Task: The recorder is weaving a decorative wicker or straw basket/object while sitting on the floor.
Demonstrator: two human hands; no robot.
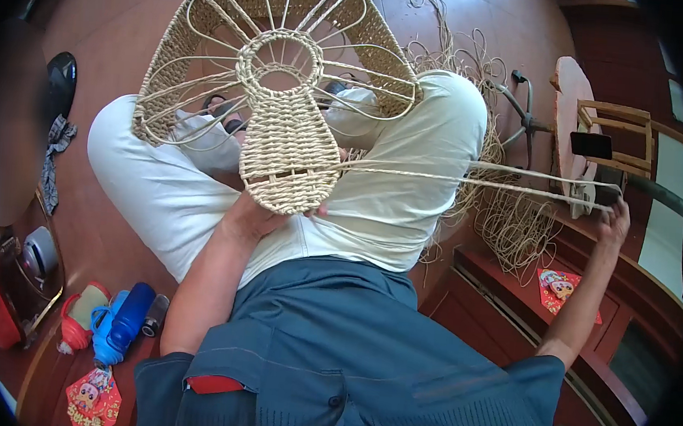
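A woven straw basket-like piece (pixel 293 134) rests across my lap. Its broad curved wall lies at the far side, and bent wire-like ribs run inward to a small woven ring (pixel 279 60). From the ring a tightly woven panel extends toward me. My left hand (pixel 256 215) grips the near end of this panel from below, most of its fingers hidden behind it. A doubled straw cord (pixel 439 177) stretches from the panel's right edge across my thigh. Out at the far right, my right hand (pixel 614 224) is closed on the cord's looped end, pulling it fairly straight.
Loose cord (pixel 514 229) lies tangled on the floor to the right. Beyond it are a round-topped wooden piece (pixel 574 110) and a small wooden chair (pixel 624 130) with a dark phone-like slab. Blue bottles (pixel 130 317) and a red packet (pixel 94 403) sit at lower left.
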